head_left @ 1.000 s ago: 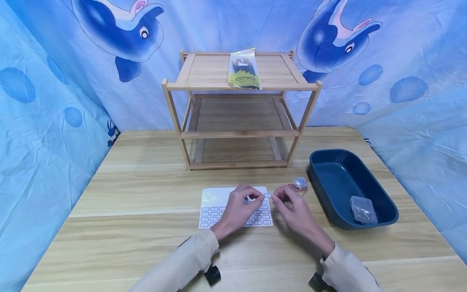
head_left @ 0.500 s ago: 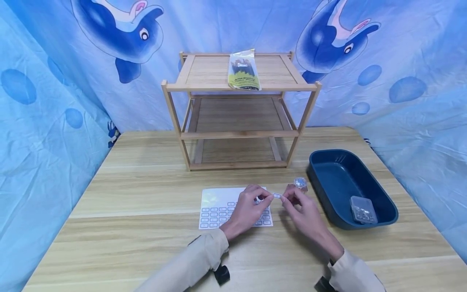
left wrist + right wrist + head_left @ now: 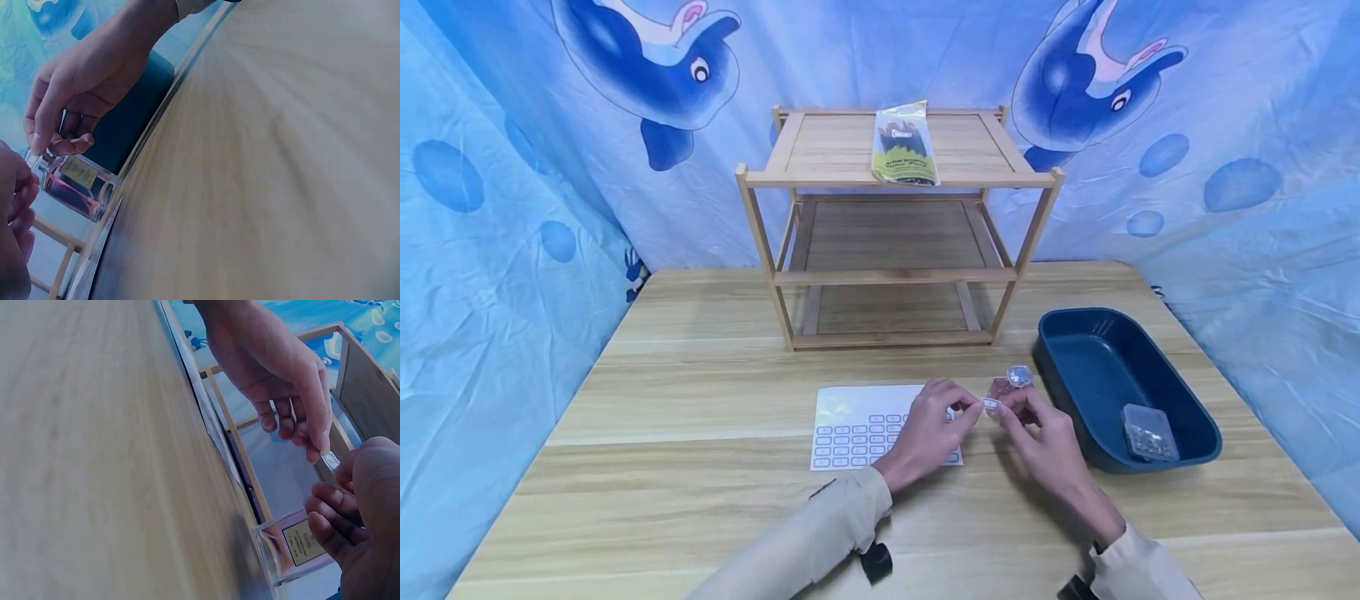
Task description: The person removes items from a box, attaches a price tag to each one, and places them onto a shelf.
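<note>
The sheet [image 3: 853, 404], bearing rows of small outlined rectangles, lies flat on the wooden table [image 3: 662, 425], its right part hidden beneath the left hand [image 3: 931, 427]. Behind the sheet stands the three-tier rack [image 3: 895, 275], with the yellow-and-black packet [image 3: 904, 158] on its top tier. The left hand pinches one end of the small white label [image 3: 991, 403]; the right hand [image 3: 1051, 442] pinches the opposite end. The label is suspended between both sets of fingertips, near the upright pink bottle [image 3: 80, 189]; contact with the bottle cannot be determined. Just right of the bottle is the dark teal tub [image 3: 1086, 375], containing the clear box [image 3: 1150, 432] at its near end
</note>
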Demonstrator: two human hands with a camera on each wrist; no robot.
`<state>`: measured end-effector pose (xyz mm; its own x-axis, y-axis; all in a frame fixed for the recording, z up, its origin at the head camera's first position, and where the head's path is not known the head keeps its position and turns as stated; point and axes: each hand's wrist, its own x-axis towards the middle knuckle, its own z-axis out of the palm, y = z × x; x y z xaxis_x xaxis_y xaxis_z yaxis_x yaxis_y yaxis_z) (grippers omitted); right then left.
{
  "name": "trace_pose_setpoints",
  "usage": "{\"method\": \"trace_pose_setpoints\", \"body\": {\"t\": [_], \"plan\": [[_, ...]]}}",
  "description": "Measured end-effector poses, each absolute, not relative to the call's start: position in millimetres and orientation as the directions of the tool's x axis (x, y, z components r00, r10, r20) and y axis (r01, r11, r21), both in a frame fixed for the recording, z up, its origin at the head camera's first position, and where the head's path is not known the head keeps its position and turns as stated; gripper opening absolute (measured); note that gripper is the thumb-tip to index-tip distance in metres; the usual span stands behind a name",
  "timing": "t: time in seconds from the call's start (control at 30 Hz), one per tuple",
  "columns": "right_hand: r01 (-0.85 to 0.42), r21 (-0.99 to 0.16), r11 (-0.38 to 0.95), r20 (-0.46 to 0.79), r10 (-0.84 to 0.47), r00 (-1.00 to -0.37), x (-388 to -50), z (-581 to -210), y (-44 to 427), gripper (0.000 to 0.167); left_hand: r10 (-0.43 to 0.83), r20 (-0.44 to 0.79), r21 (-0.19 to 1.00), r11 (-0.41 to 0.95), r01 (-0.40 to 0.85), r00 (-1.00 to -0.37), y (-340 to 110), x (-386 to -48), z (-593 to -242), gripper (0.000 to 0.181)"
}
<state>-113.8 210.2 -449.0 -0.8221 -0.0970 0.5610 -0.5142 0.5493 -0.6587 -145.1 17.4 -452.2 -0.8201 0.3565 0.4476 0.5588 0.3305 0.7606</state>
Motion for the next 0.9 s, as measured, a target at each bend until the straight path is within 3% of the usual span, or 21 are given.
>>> {"method": "trace_pose_setpoints", "body": {"t": [0.4,0.9], "plan": [[-0.505,-0.635,0.585,0.587,-0.06,-0.808,-114,-453,223,0.017,0.348,0.432,0.743,0.386,0.547,-0.832,35,-145,-450,0.012],[-0.41,-0.679,0.609,0.543,0.041,-0.839,-116,-456,229,0.011,0.351,0.475,0.635,0.498,0.59,-0.807,54,-144,-447,0.015]]}}
